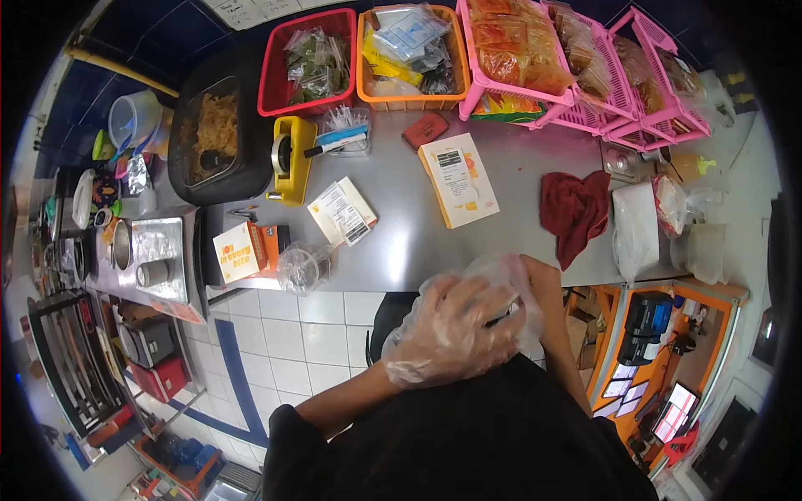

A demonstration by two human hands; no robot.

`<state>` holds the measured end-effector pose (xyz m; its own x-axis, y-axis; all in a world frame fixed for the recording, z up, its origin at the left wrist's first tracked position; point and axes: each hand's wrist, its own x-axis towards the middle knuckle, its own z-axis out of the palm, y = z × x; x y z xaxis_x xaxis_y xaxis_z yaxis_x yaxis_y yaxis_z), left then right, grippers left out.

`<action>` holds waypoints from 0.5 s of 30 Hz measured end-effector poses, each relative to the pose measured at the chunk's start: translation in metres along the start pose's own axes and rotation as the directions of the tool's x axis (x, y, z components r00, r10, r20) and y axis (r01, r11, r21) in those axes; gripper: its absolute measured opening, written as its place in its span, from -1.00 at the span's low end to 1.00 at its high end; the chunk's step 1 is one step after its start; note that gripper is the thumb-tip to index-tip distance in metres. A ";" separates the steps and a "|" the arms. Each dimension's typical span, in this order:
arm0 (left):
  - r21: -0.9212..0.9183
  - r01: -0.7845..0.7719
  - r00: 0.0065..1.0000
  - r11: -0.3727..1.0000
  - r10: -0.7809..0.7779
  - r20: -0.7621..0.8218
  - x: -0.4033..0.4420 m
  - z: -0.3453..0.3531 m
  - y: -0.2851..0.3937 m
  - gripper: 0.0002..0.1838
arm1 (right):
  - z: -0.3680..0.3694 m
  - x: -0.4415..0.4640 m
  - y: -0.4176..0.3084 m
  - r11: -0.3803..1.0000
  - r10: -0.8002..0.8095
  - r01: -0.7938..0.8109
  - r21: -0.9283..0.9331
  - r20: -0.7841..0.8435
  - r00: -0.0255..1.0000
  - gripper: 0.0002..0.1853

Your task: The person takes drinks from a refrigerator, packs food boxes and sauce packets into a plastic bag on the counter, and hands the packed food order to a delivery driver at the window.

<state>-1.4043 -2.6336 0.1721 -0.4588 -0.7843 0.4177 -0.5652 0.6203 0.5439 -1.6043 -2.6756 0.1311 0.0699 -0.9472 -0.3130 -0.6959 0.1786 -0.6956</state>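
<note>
My left hand (447,334), in a clear plastic glove, is in front of my body at the table's near edge. Its fingers are bent against a second clear plastic glove (501,267), gathered loosely around my right hand (539,271). The two hands overlap. Crumpled film and my left hand cover most of my right fingers, so their pose is unclear. Beyond the hands lies a white and orange box (459,179) with a printed label. Another labelled box (342,213) rests to its left, and a dark red cloth (574,213) lies to the right.
A red basket (266,83) and an orange basket (364,88) with packets stand at the back, beside pink racks (585,117) of bagged food. A yellow tape dispenser (292,163), a black container of food (180,159) and a clear plastic cup (302,267) are on the left.
</note>
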 end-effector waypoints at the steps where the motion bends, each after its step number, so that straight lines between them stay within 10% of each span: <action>1: 0.058 0.060 0.998 0.997 -0.062 0.030 0.006 -0.002 -0.002 -0.57 | 0.004 -0.001 -0.003 0.997 -0.031 0.032 0.068 -0.023 0.999 -0.90; 5: 0.217 0.179 0.964 0.960 -0.214 0.155 0.005 0.004 -0.018 -0.54 | 0.006 -0.002 -0.006 0.994 -0.040 0.041 0.098 -0.010 0.999 -0.90; 10: -0.240 0.677 0.694 0.696 -0.497 0.520 0.009 0.002 -0.030 -0.58 | 0.016 -0.017 0.004 0.993 0.077 -0.065 -0.102 0.122 0.989 -0.79; 15: -0.430 0.739 0.662 0.519 -0.443 0.604 -0.006 0.021 -0.044 -0.67 | 0.030 -0.026 -0.011 1.000 -0.021 0.022 -0.008 0.178 0.984 -0.66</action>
<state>-1.3912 -2.6555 0.1302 -0.4676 -0.7862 -0.4040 -0.3373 -0.2637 0.9037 -1.5770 -2.6445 0.1273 0.2106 -0.8880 -0.4089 -0.6997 0.1552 -0.6973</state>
